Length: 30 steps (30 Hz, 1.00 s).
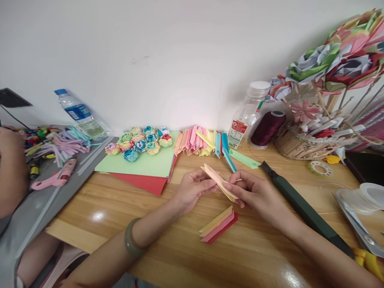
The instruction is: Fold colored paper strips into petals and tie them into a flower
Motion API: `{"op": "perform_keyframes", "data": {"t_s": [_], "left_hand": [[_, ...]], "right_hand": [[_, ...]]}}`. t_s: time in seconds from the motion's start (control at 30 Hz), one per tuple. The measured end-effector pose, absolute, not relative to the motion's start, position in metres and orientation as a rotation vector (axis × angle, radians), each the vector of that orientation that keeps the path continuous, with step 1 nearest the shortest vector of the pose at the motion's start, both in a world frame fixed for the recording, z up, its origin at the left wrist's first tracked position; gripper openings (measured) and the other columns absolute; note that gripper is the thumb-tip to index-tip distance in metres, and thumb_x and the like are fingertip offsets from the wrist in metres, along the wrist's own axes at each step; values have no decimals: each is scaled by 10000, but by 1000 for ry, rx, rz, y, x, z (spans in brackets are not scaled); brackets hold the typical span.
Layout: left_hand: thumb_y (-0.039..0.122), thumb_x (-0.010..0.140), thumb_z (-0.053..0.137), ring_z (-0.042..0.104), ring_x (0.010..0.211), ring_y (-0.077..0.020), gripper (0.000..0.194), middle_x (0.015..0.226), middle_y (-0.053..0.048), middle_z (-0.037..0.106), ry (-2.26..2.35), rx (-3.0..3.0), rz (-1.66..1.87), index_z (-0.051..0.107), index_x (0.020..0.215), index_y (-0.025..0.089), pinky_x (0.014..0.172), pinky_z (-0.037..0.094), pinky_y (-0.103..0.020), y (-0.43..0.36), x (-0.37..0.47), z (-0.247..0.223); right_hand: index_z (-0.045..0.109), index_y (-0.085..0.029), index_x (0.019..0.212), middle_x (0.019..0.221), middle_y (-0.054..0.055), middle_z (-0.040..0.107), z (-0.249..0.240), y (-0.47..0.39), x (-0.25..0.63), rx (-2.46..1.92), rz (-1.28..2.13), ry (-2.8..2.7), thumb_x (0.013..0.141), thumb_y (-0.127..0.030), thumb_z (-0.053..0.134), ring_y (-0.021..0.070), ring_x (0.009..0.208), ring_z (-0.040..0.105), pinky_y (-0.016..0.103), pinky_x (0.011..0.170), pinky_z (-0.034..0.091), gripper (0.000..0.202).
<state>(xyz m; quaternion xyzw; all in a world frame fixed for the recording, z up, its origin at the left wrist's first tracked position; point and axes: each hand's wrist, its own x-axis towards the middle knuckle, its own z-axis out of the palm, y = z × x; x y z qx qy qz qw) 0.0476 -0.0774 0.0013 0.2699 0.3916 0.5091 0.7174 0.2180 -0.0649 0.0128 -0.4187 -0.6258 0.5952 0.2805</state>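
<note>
Both hands pinch one small stack of folded paper strips, peach on top with yellow beneath, above the wooden table. My left hand grips its left side between thumb and fingers, a bangle on that wrist. My right hand closes on the lower right end. Just below lie more folded strips in yellow, orange, pink and red. Behind the hands stands a row of folded paper pieces in orange, pink, yellow and blue. Several folded paper flowers rest on green paper sheets.
A dark green long-handled tool lies at right, near a tape roll. Behind are a clear bottle, a maroon thread spool and a basket with paper flowers. At left are a pink glue gun, a water bottle and another person's arm.
</note>
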Motion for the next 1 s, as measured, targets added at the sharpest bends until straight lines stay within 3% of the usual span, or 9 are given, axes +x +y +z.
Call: {"op": "perform_keyframes", "data": {"t_s": [0.2, 0.5, 0.67, 0.83, 1.0], "left_hand": [[184, 511, 773, 592, 615, -90, 156, 650, -10, 655, 853, 602, 1169, 676, 618, 125, 644, 490, -219, -77, 48, -2], [254, 536, 764, 576, 664, -112, 242, 734, -36, 673, 778, 745, 1116, 711, 749, 155, 675, 452, -249, -81, 48, 0], [194, 557, 749, 573, 768, -138, 221, 794, -29, 655, 770, 855, 1112, 705, 772, 173, 736, 442, -268, -82, 48, -2], [212, 614, 708, 550, 711, -116, 132, 805, -35, 622, 787, 905, 1112, 692, 730, 152, 637, 439, -222, -84, 50, 1], [223, 651, 686, 532, 597, -71, 118, 811, -46, 651, 806, 748, 1181, 665, 733, 141, 607, 439, -208, -84, 50, 0]], "right_hand": [[476, -181, 668, 411, -75, 414, 17, -62, 219, -1206, 1735, -1587, 739, -544, 513, 59, 378, 291, 203, 389, 189, 372], [456, -184, 634, 395, -81, 421, 15, -61, 217, -1242, 1816, -1664, 698, -518, 571, 55, 364, 305, 194, 387, 208, 358], [428, -186, 604, 520, -51, 437, 11, -62, 216, -1204, 1662, -1796, 740, -516, 517, 84, 474, 396, 215, 455, 276, 368], [484, -187, 670, 623, -28, 496, 13, -63, 215, -1276, 1299, -1971, 761, -465, 521, 114, 576, 435, 232, 520, 321, 295], [582, -183, 810, 758, 9, 587, 18, -66, 214, -1106, 1422, -1964, 815, -428, 460, 147, 704, 516, 250, 608, 380, 274]]}}
